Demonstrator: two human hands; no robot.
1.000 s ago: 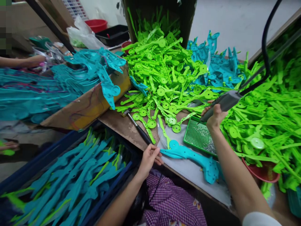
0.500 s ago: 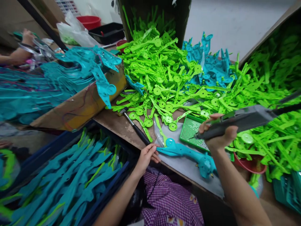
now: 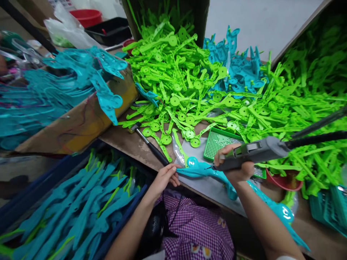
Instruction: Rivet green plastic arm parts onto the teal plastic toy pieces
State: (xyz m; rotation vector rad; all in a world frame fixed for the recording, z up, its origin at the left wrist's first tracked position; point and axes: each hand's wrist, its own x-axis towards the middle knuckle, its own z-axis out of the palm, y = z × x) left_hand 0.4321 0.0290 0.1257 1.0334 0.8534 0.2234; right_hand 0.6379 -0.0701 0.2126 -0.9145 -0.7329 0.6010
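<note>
My left hand [image 3: 166,177] pinches the tapered left end of a long blue plastic part [image 3: 199,170], which lies across the table's near edge. A green plastic arm with a clear wing-like piece stands up from that part, beside a round blue hub. In my right hand [image 3: 238,169] is a grey electric screwdriver [image 3: 252,153], tilted to the left, with my fingers wrapped round its body. Its thin bit meets or nearly meets the blue part's upper face; contact is hard to make out. My right forearm hides the middle of the blue part.
Green arms [image 3: 176,72] lie heaped across the table. Behind my right hand sits a green perforated tray [image 3: 217,144]; a red bowl [image 3: 287,178] is to its right. A hammer [image 3: 151,142] lies near my left hand. Finished-looking blue parts [image 3: 81,206] fill a blue crate at left.
My right hand has brought the screwdriver left and down, from above the tray to the blue part. My left hand keeps its hold; the whole view has shifted slightly.
</note>
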